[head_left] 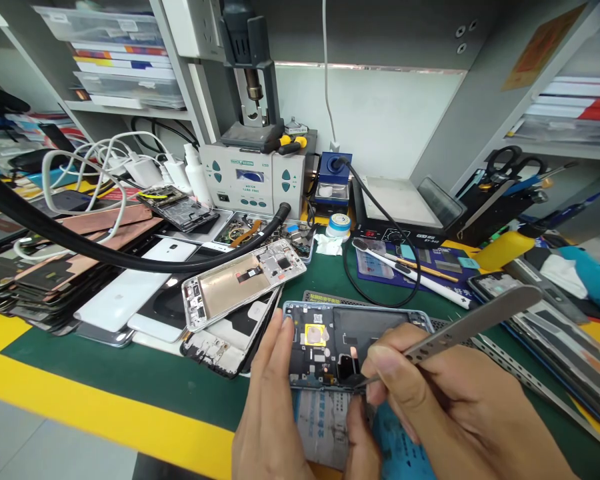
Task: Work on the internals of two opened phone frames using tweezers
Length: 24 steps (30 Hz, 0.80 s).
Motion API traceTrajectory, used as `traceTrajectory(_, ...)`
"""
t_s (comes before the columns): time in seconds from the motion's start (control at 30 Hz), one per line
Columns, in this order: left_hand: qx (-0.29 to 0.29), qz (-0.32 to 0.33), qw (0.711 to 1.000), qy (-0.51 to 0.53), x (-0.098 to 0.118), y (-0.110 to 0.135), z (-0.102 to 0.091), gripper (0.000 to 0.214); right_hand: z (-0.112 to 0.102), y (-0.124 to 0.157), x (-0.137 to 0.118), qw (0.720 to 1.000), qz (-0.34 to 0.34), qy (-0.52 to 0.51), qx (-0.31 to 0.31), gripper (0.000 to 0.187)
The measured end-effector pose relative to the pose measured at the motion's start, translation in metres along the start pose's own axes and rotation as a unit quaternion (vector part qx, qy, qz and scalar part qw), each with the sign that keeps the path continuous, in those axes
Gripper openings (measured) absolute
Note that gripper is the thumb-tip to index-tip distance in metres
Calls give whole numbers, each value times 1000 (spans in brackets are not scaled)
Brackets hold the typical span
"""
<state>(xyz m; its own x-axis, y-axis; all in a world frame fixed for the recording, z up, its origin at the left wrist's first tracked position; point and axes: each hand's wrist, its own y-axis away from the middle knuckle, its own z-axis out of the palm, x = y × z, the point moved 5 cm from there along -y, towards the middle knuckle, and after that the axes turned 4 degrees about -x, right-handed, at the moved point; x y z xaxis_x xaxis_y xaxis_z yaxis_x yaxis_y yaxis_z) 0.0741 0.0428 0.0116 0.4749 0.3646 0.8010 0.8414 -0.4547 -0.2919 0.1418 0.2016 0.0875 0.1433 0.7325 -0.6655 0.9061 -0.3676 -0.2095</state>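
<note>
An opened phone (330,333) with a light blue frame lies on the green mat, its dark inner parts and a small gold square showing. My left hand (273,407) steadies the phone's left and bottom edge, fingers straight along its side and thumb under its lower edge. My right hand (445,400) pinches metal tweezers (460,327), whose tips touch the inside of the phone near its lower middle. The tweezers' long flat end points up to the right.
Stacks of phone frames and back covers (130,287) lie at left. A hot-air station (253,180) stands at the back with a black hose (105,250) across the bench. A heating plate (405,210), white pens (415,273) and more tools sit at right. The bench's yellow edge (80,407) runs in front.
</note>
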Motion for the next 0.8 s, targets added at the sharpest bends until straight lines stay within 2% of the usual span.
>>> traceTrajectory(0.3,5,10,1000,18,7,6,-4,75,1,2,5,1000,19,2,-23,51)
traceTrajectory(0.53,9,-18,999,29,-1,3,3,70,5,1,1,999,-13,-14,-48,50)
traceTrajectory(0.67,16,-27,999,38,-9,-1,9,72,9,-1,-3,995,-44,-72,-58,52)
traceTrajectory(0.8,26,-32,998,46,-13,-2,10,75,11,-3,-3,991,-40,-116,-62,51)
